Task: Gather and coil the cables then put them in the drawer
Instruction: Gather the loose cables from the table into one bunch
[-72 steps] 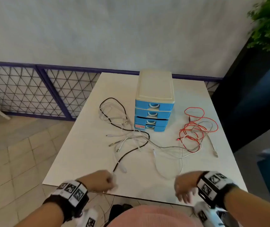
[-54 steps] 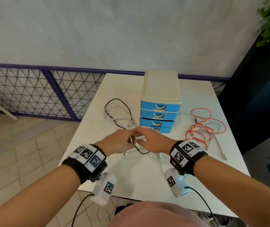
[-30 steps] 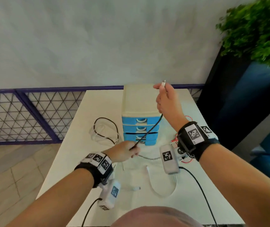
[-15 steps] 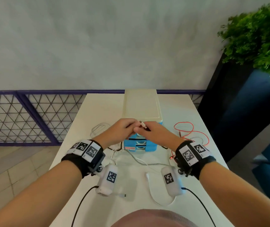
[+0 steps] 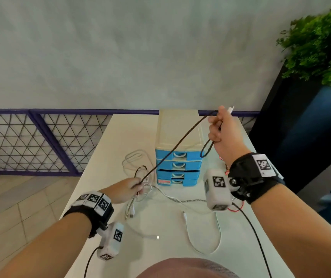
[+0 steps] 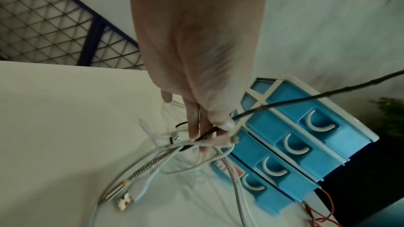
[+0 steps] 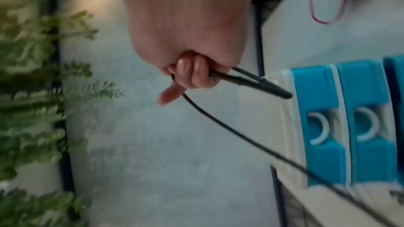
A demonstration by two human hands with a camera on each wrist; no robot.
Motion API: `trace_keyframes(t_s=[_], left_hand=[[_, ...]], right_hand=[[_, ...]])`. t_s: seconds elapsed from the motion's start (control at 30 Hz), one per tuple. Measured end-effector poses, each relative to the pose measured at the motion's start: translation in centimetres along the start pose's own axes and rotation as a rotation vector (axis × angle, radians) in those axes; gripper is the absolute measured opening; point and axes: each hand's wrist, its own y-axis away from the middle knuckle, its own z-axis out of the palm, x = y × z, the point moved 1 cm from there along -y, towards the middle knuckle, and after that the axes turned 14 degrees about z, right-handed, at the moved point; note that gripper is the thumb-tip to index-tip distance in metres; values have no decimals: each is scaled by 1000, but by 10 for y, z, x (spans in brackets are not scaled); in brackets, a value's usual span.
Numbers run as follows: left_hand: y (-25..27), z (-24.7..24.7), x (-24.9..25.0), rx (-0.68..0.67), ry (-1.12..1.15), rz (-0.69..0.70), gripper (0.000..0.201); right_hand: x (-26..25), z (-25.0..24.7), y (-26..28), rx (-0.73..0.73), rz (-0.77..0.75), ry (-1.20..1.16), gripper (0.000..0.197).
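Head view: the black cable (image 5: 180, 140) runs slanted from the low left hand (image 5: 125, 189), which pinches it, up to the raised right hand (image 5: 221, 135), which grips 1 loop above the drawer unit (image 5: 178, 157).

Left wrist view: white cables (image 6: 153, 158) lie on the bench (image 6: 54, 110) under the fingers.

Right wrist view: curled fingers (image 7: 192, 73) clamp the loop.

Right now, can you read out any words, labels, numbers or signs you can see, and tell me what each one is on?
No text can be read.
Red and white sticker on the drawer unit, sticker at: print too small and blurred to read.
Square black-and-white marker patterns on the wrist bands and wrist cameras: coded patterns, no letters or numbers.
Cables, table, wall and plant: no writing visible.
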Motion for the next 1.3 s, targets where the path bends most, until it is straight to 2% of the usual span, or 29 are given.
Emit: trace_keyframes(t_s=[0.03, 0.1, 0.27, 0.33, 0.4, 0.47, 0.53, 0.6, 0.73, 0.8, 0.87, 0.9, 1.03, 1.1, 1.13, 1.23, 1.3], left_hand=[[2, 4, -4, 11, -12, -4, 27], [1, 6, 6, 76, -20, 53, 27], [-22, -13, 71, 254, -46, 273, 22], [-25, -26, 96, 321, -50, 360, 22], [-24, -39, 115, 376, -58, 415, 30], [-21, -48, 121, 406, 1, 415, 28], [-19, -52, 116, 397, 176, 353, 17], [-16, -51, 105, 330, 284, 270, 21], [-4, -36, 59, 186, 167, 175, 37], [3, -26, 30, 147, 175, 84, 38], [8, -24, 10, 173, 195, 7, 36], [8, -27, 4, 219, 178, -19, 35], [10, -68, -5, 592, -60, -111, 20], [16, -95, -6, 755, -179, -200, 19], [19, -106, -7, 795, -238, -249, 21], [24, -123, -14, 740, -442, -394, 26], [23, -118, -19, 680, -491, -381, 22]], right_hand=[[-1, 1, 3, -53, 3, -60, 36], [4, 10, 12, -140, -35, 48, 35], [61, 31, 26, -189, -238, 909, 30], [82, 28, 25, -215, -314, 1172, 24], [89, 22, 24, -213, -316, 1219, 24], [84, 18, 25, -157, -325, 1195, 25], [70, 15, 24, -54, -343, 1164, 27], [52, 11, 19, 61, -366, 1038, 28], [12, -9, 7, 344, -414, 797, 35], [3, -22, 1, 388, -423, 747, 36], [5, -28, 0, 330, -361, 789, 33], [11, -27, 2, 250, -291, 830, 30], [47, 5, 29, -206, 20, 989, 28], [66, 25, 38, -359, 68, 1023, 30], [73, 33, 39, -406, 73, 1053, 30], [81, 50, 35, -386, 92, 1140, 38], [78, 52, 29, -304, 72, 1186, 53]])
